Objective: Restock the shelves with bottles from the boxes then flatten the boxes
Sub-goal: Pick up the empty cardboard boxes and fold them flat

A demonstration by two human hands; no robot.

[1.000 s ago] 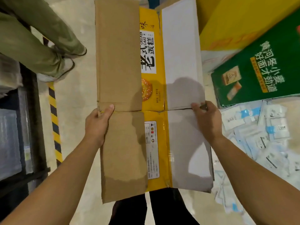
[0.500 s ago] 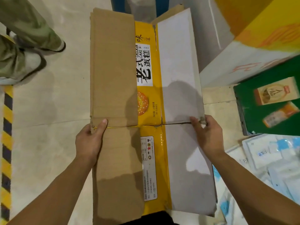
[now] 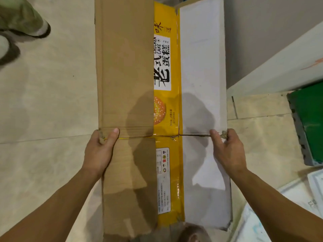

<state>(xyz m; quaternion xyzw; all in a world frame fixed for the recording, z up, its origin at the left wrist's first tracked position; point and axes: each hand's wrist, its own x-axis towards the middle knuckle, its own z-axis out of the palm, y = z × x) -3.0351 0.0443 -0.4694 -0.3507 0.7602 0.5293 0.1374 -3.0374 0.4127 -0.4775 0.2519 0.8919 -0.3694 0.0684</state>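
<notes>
A flattened cardboard box (image 3: 166,110) hangs in front of me over the floor, with a brown panel on the left, a yellow printed strip in the middle and a white panel on the right. My left hand (image 3: 100,151) grips its left edge at the crosswise fold, thumb on top of the brown panel. My right hand (image 3: 229,151) grips the right edge at the same fold, thumb on the white panel. No bottles or shelves are in view.
Another person's shoes and trouser leg (image 3: 19,27) stand at the top left on the pale tiled floor (image 3: 43,102). A white ledge (image 3: 279,70) runs at the upper right. A green box (image 3: 309,123) and white packets (image 3: 262,224) lie at the right.
The view has swung away from the black and yellow floor stripe and the packets, and the box now fills more of the frame. Both hands keep the same hold on its edges.
</notes>
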